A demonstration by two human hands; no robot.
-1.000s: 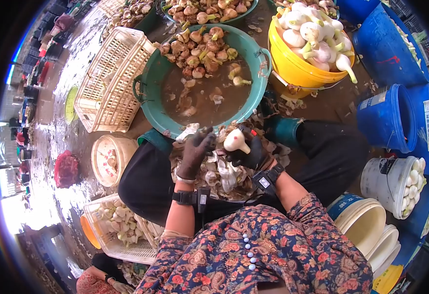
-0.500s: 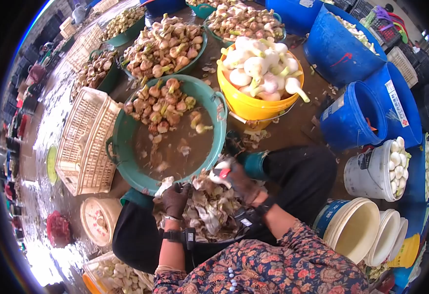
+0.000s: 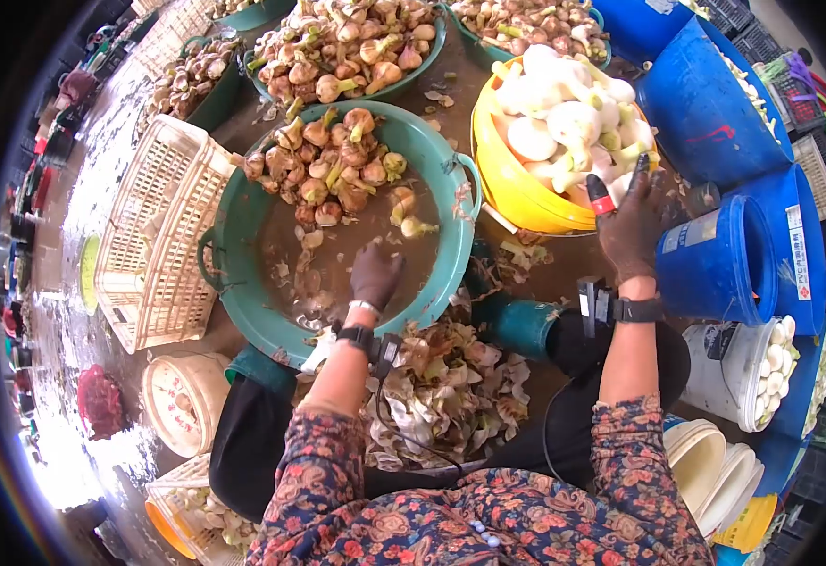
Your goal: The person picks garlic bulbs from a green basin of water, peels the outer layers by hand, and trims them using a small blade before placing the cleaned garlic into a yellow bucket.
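Note:
My left hand (image 3: 376, 275), in a dark glove, reaches over the green basin (image 3: 463, 212), below the unpeeled garlic bulbs (image 3: 323, 170) heaped in it. Its fingers point away from me and are partly hidden; whether they hold anything is unclear. At the front right rim of the yellow bucket (image 3: 526, 209), my right hand (image 3: 628, 222) has its gloved fingers spread, with red tape round the thumb. It holds nothing and is beside the peeled white garlic (image 3: 573, 123) piled in that bucket. Loose peelings (image 3: 446, 391) lie in a heap between my legs.
White plastic crates (image 3: 163, 236) and a lidded pail (image 3: 183, 401) stand on the left. On the right are a blue bucket (image 3: 715, 259), a white bucket of peeled garlic (image 3: 735, 373) and large blue tubs (image 3: 705, 104). Another full basin (image 3: 432, 58) is ahead.
Both hands have moved forward and apart from above the peelings, the left to the basin, the right to the yellow bucket. The white bulb is no longer in my right hand, which has opened.

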